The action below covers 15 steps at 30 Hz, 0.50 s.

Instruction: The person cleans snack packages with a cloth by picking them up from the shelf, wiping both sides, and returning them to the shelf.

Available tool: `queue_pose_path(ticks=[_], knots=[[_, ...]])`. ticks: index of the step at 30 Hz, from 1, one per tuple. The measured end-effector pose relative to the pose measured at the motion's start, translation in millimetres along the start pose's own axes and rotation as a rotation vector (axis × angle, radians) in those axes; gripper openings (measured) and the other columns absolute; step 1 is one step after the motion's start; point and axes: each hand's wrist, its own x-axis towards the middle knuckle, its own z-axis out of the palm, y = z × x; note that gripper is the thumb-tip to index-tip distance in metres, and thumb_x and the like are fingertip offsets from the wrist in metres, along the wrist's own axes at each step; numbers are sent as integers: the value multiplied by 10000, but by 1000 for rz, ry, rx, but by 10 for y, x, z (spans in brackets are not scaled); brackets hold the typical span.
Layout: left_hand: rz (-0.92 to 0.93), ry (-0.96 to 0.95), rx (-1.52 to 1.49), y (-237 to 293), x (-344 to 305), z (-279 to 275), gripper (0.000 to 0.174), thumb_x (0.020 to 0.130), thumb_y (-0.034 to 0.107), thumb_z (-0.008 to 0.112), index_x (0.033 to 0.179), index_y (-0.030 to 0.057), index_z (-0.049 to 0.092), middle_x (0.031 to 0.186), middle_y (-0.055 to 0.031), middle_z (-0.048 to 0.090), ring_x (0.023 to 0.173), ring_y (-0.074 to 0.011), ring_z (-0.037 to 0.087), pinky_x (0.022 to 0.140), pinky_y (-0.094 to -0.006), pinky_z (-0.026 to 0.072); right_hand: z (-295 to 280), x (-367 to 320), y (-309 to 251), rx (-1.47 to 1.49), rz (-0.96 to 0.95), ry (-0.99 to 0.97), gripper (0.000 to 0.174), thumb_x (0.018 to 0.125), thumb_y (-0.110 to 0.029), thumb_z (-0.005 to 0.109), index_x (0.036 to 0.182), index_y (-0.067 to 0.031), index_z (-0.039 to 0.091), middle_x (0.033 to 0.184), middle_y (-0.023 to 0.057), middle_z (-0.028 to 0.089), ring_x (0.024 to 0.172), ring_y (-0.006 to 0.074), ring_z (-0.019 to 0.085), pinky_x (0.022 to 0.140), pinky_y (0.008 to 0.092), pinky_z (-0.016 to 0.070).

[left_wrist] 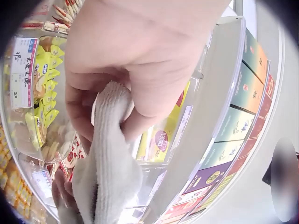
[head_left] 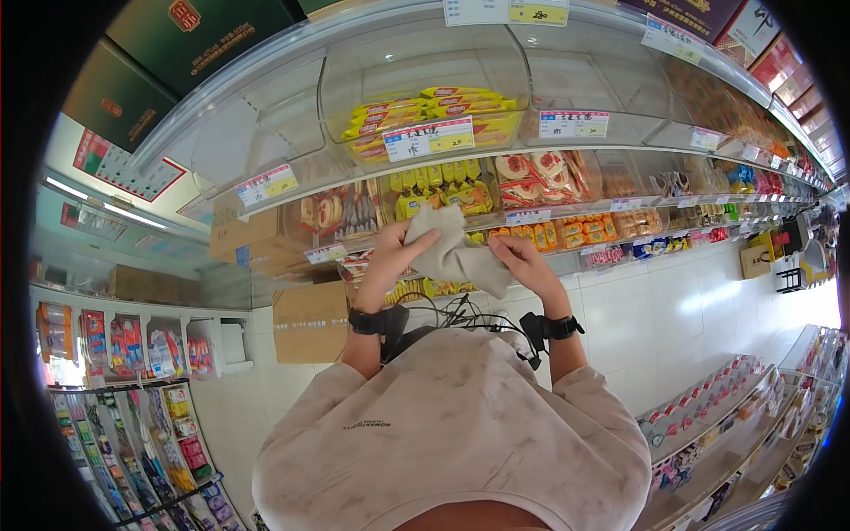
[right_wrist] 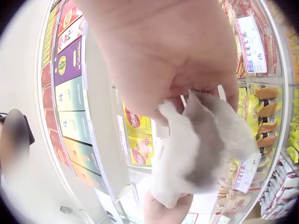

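Observation:
A crumpled, light grey cloth (head_left: 452,252) with a ribbed weave is stretched between both hands in front of the snack shelves. My left hand (head_left: 390,261) pinches its left side between thumb and fingers; the left wrist view shows the cloth (left_wrist: 110,154) hanging in folds from that grip. At the cloth's right edge, my right hand (head_left: 529,265) pinches it too, with fingertips partly hidden behind the fabric. In the right wrist view a darker patch shows on the cloth (right_wrist: 205,149), and the left hand (right_wrist: 168,207) appears beneath it.
Clear shelf bins hold yellow snack packs (head_left: 434,111), with price tags (head_left: 429,139) along their fronts. Lower tiers carry round biscuits (head_left: 540,175) and more packets. A cardboard box (head_left: 310,323) stands on the floor at left. Boxed goods (head_left: 190,40) sit on the upper shelf.

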Motion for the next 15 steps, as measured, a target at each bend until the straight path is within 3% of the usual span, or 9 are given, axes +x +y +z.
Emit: queue_pose_path(ticks=[1,4,7,10,13,15], knots=[[19,-2,29,17,-12,14,273,919,219,738,1050,-19,713,885,-9,719,763,-51,633,674,-230,497,-10,15,36,-17,37,10,391,1024,-272,581,1307,-2,590,1257,57,594,996,133,564,881,272,462],[78,22,35,91,-43,84,235,909,185,749,1027,-17,721,877,-6,720,776,-52,635,688,-227,496,143,-71,-138,81,-18,71,488,963,-267,682,1356,-5,561,1271,85,610,1037,136,571,911,309,475],[168,52,125,236,-94,171,227,891,166,769,1010,-18,714,862,-11,715,768,-47,620,678,-219,485,352,-113,-432,-89,-318,166,569,893,-247,767,1362,-6,552,1271,106,623,1111,143,576,957,349,474],[240,82,250,318,-130,178,246,878,180,780,978,-27,694,816,-13,693,729,-45,588,642,-231,468,327,-53,-255,-235,-195,126,585,860,-188,793,1359,-4,550,1190,122,681,1138,174,605,965,367,484],[290,162,226,273,-114,166,230,883,178,778,930,-16,664,778,9,655,709,-32,550,626,-223,442,267,-35,-147,-230,-63,36,539,905,-181,735,1377,-18,531,1086,159,720,1073,263,662,920,365,503],[295,205,169,301,-117,182,220,892,174,770,912,-11,653,766,21,637,704,-23,529,625,-214,430,239,-42,-146,-402,-197,105,455,927,-143,685,1346,-18,561,1030,186,724,1038,331,668,908,366,509]])
